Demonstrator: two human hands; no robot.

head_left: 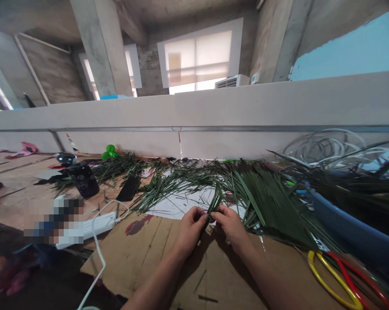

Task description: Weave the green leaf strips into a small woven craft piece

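My left hand [190, 230] and my right hand [231, 224] meet over a sheet of brown cardboard [133, 262]. Between their fingertips they pinch narrow green palm leaf strips [214, 200], which rise upward and stand tilted. To the right of my right hand lies a large heap of long palm leaves [272, 202], and thinner fronds [168, 187] spread across white paper [178, 206] beyond my hands. The held strips are partly hidden by my fingers.
A white power strip [91, 228] with its cable lies to the left, beside a blurred patch. A black phone [129, 188] and dark bottle [83, 178] sit on the wooden table. Yellow and red hoops [336, 275], a blue tub [349, 228] and white coiled tubing [323, 148] stand rightward, before a low wall [181, 116].
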